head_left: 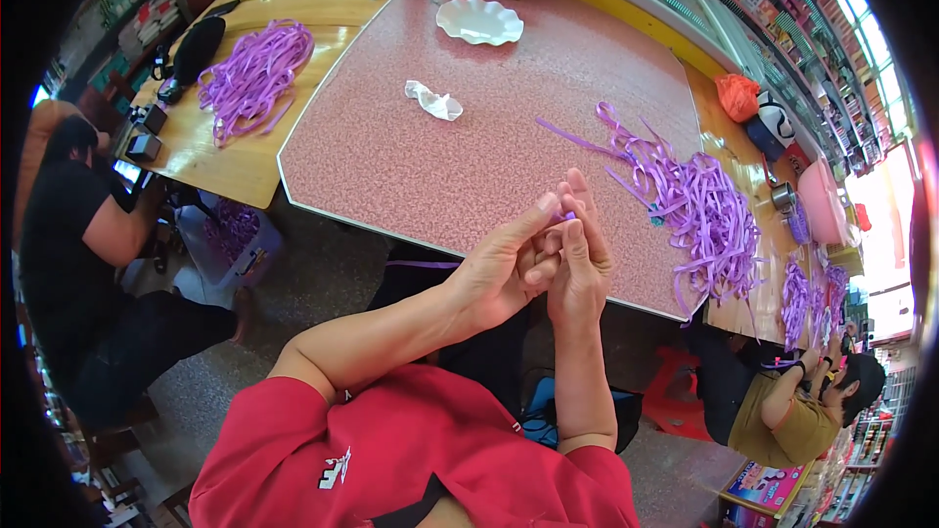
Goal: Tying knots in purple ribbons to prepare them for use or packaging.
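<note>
Over on the left, a loose heap of shiny purple ribbon [256, 73] lies on a yellow wooden tabletop [220, 168], with a crumpled white tissue [433, 101] further along on the pink speckled tabletop [372, 166]. At its near edge the left hand [504, 266] and right hand [579, 279] meet, fingers pinched narrow on a small purple piece [569, 216], mostly hidden; it looks like fine fingertip work, calling for a light, steady grip. Rightward sprawls a tangled purple ribbon pile [712, 210].
</note>
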Demonstrator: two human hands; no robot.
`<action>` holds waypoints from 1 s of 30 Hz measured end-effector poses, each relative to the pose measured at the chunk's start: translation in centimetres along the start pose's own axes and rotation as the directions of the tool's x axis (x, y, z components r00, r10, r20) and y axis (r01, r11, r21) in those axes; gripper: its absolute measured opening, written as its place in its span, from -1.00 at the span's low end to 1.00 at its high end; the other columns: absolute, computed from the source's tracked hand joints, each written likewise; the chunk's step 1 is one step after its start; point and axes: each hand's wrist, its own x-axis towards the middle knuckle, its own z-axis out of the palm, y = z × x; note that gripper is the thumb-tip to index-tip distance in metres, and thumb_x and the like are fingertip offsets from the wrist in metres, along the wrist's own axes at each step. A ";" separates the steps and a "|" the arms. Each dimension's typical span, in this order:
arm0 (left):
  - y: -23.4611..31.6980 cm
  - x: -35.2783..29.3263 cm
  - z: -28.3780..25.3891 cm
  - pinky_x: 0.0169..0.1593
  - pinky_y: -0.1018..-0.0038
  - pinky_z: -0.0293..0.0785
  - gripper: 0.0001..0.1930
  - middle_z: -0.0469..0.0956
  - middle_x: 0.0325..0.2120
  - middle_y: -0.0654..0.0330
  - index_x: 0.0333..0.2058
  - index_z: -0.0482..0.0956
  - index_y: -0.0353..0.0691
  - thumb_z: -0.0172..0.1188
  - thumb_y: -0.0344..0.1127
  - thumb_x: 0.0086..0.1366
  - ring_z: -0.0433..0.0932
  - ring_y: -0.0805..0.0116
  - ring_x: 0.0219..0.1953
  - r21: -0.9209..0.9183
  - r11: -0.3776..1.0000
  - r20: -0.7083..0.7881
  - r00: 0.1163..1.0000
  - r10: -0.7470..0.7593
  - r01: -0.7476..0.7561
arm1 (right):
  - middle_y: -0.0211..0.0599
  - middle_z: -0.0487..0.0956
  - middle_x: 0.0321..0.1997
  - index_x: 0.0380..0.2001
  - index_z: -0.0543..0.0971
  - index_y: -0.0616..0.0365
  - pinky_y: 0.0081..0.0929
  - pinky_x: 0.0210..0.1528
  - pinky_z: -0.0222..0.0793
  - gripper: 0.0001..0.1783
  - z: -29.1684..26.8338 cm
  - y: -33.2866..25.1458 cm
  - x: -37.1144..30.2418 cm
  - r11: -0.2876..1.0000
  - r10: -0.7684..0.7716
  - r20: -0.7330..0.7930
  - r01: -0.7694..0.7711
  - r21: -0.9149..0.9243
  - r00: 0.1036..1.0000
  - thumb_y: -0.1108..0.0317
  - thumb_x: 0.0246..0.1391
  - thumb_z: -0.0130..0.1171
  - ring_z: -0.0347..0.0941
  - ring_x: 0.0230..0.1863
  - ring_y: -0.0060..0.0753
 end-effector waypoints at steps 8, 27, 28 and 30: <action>1.0 0.1 -1.3 -0.29 0.60 0.36 -0.63 0.46 -0.31 0.36 0.06 0.47 -0.10 0.10 -0.03 0.41 0.42 0.56 -0.34 0.053 0.989 -0.089 0.986 0.143 -0.139 | -0.04 0.35 0.34 0.00 0.58 0.16 -0.15 0.38 0.20 -0.74 -2.1 -0.2 0.2 0.994 -0.096 -0.111 0.100 0.033 0.989 0.38 0.32 0.04 0.25 0.37 -0.11; 15.7 -1.0 -10.4 0.15 0.30 0.43 -0.63 0.56 -0.02 0.08 0.11 0.42 -0.32 -0.01 -0.21 0.47 0.52 0.18 0.08 0.329 0.658 -0.108 0.665 0.739 -0.678 | -0.03 0.60 -0.04 -0.08 0.45 0.39 0.00 0.27 0.39 -0.76 -26.8 -5.4 2.8 0.764 -0.189 -0.414 0.398 0.508 0.891 0.49 0.23 0.11 0.54 -0.01 -0.15; 15.9 -0.9 -10.4 0.15 0.30 0.42 -0.63 0.58 -0.04 0.08 0.10 0.42 -0.32 -0.02 -0.20 0.47 0.53 0.19 0.07 0.359 0.643 -0.111 0.653 0.749 -0.676 | -0.03 0.60 -0.04 -0.08 0.45 0.39 0.00 0.27 0.39 -0.76 -26.5 -5.3 3.0 0.762 -0.183 -0.405 0.390 0.518 0.896 0.49 0.23 0.11 0.54 -0.01 -0.15; 15.3 -0.7 -10.3 0.15 0.30 0.42 -0.63 0.59 -0.08 0.08 0.09 0.44 -0.33 -0.03 -0.19 0.48 0.54 0.20 0.04 0.446 0.613 -0.058 0.663 0.747 -0.652 | -0.23 0.55 -0.32 -0.16 0.49 0.37 -0.46 -0.07 0.56 -0.83 -25.8 -6.1 3.0 0.802 -0.127 -0.585 0.429 0.414 0.801 0.47 0.25 0.10 0.46 -0.33 -0.47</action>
